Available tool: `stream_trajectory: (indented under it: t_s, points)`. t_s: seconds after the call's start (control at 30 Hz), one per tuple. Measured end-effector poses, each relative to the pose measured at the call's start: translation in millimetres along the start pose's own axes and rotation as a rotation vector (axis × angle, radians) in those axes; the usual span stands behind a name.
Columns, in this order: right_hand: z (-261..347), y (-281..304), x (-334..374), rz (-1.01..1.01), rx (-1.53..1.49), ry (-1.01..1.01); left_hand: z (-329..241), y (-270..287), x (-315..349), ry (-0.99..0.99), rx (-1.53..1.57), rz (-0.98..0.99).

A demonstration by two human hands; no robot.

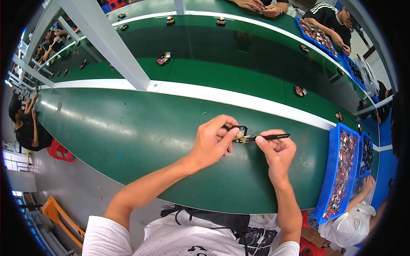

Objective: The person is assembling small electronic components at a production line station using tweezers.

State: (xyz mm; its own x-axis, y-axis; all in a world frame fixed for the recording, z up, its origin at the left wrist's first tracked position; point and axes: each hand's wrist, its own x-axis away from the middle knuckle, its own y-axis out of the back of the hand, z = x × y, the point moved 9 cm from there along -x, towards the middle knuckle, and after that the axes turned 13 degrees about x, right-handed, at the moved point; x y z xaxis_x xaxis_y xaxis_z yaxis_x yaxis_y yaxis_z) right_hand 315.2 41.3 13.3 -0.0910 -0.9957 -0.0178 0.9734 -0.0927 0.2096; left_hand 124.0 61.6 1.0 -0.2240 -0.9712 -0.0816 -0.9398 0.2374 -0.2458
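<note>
My left hand is closed on a small black plastic housing, held just above the green bench top. Some yellowish and metallic parts show inside the housing, too small to name. Between the fingers of my right hand is a pair of black tweezers, pointing left. Their tips reach the lower right part of the housing; whether they grip a piece there, I cannot make out. My left fingers partly hide the housing.
At the right end of the bench, a blue tray holds many small reddish parts. Beyond a white rail, a green conveyor carries several small black assemblies. A grey post rises at left. Other people sit around.
</note>
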Motion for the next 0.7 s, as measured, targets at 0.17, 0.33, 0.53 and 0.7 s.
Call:
stream_trajectory:
  t_s: [0.17, 0.33, 0.53, 0.7]
  points:
    - [16.8, -3.7, 6.2, -0.066, 0.121, 0.231, 1.7, 5.1, -2.2, 0.033, 0.080, -0.042]
    - [17.0, -7.7, 8.9, -0.084, 0.233, 0.307, 2.1, 3.9, -1.5, 0.036, 0.063, -0.018]
    - [28.1, -11.7, 12.8, -0.110, 0.326, 0.403, 3.3, 4.1, -1.3, 0.041, 0.058, -0.016]
    - [34.7, -14.1, 15.1, -0.101, 0.331, 0.457, 3.5, 2.4, -1.6, 0.027, 0.052, 0.003]
